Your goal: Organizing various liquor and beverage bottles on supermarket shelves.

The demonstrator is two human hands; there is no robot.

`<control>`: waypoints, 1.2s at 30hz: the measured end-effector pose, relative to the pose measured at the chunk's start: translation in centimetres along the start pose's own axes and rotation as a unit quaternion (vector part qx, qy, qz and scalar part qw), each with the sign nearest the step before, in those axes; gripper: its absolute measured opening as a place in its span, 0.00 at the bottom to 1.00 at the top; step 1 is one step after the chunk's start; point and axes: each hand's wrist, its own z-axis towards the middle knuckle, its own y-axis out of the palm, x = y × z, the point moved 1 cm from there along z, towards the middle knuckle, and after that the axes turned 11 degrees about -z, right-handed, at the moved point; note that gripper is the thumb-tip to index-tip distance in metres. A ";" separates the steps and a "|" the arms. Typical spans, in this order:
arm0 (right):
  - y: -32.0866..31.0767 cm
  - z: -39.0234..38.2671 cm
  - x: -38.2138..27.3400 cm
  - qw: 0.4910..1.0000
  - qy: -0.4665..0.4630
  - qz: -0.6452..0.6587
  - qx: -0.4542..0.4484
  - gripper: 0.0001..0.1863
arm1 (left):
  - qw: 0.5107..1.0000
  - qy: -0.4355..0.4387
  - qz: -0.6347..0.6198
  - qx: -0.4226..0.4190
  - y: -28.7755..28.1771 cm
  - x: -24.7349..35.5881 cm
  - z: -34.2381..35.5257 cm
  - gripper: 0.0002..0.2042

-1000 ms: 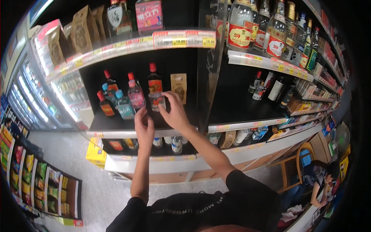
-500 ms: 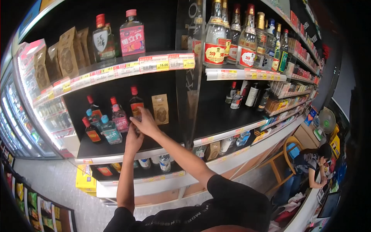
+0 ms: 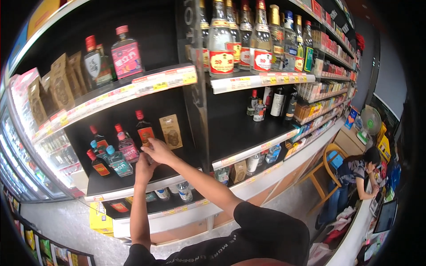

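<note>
My left hand (image 3: pixel 144 169) and my right hand (image 3: pixel 159 152) meet over the middle shelf, fingers curled in together. Whatever they hold is mostly covered by the fingers, so I cannot make it out. Just behind them stands a dark bottle (image 3: pixel 143 126) with a red cap and an orange label. A flat brown paper package (image 3: pixel 171 132) leans upright to its right. Left of my hands are a pink bottle (image 3: pixel 128 149), a teal-labelled clear bottle (image 3: pixel 119 162) with a blue cap, and a dark red-capped bottle (image 3: pixel 98 164) with an orange label.
The upper shelf (image 3: pixel 115 92) has paper packages and bottles above my hands. A dark upright divider (image 3: pixel 202 119) separates this bay from tall clear bottles (image 3: pixel 221 57) on the right. A person (image 3: pixel 359 177) leans on a counter at the far right, near a wooden chair (image 3: pixel 326 177).
The view has shifted, so shelves and bottles sit further left in the picture. My hands stay together at the same spot in front of the dark bottle.
</note>
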 end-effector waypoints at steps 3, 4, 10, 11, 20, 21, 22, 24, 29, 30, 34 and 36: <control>-0.7 -0.4 1.1 0.999 -0.025 0.028 0.007 0.24 | 1.000 -0.013 -0.001 -0.023 0.5 1.1 0.2 0.23; -0.9 -0.8 0.5 0.998 -0.027 0.060 -0.006 0.23 | 1.000 -0.025 -0.007 -0.010 -0.1 1.0 -0.4 0.22; -6.0 -4.9 -2.9 0.985 -0.119 0.121 0.016 0.20 | 0.996 -0.057 -0.021 0.064 1.1 9.7 -3.9 0.18; -6.9 -5.9 -3.6 0.980 -0.147 0.129 0.038 0.19 | 0.994 -0.055 -0.019 0.095 1.4 11.1 -4.6 0.19; -19.8 -14.9 -4.4 0.972 -0.197 0.094 -0.085 0.17 | 0.990 -0.052 -0.079 0.104 10.3 18.2 -12.9 0.19; -21.1 -15.6 -3.6 0.976 -0.178 0.084 -0.093 0.17 | 0.993 -0.039 -0.064 0.087 11.6 18.9 -12.9 0.20; -22.1 -16.2 -2.6 0.979 -0.164 0.084 -0.085 0.18 | 0.993 -0.049 -0.077 0.080 13.1 19.3 -12.9 0.22; -24.7 -17.4 -0.3 0.986 -0.118 0.085 -0.084 0.19 | 0.990 -0.049 -0.120 0.052 16.4 19.9 -12.2 0.25; -31.5 -18.6 4.9 0.995 -0.036 0.092 0.020 0.18 | 0.986 -0.060 -0.151 -0.037 25.0 22.5 -7.4 0.23; -32.7 -18.4 6.2 0.995 -0.040 0.072 0.061 0.18 | 0.987 -0.041 -0.148 -0.048 26.9 23.1 -5.9 0.22; -37.4 -16.6 11.6 0.980 0.034 0.081 0.176 0.19 | 0.971 -0.021 -0.225 -0.084 34.8 23.3 0.2 0.20; -39.8 -16.0 14.9 0.954 0.059 -0.120 0.269 0.19 | 0.978 0.031 -0.191 -0.085 38.7 23.4 2.8 0.19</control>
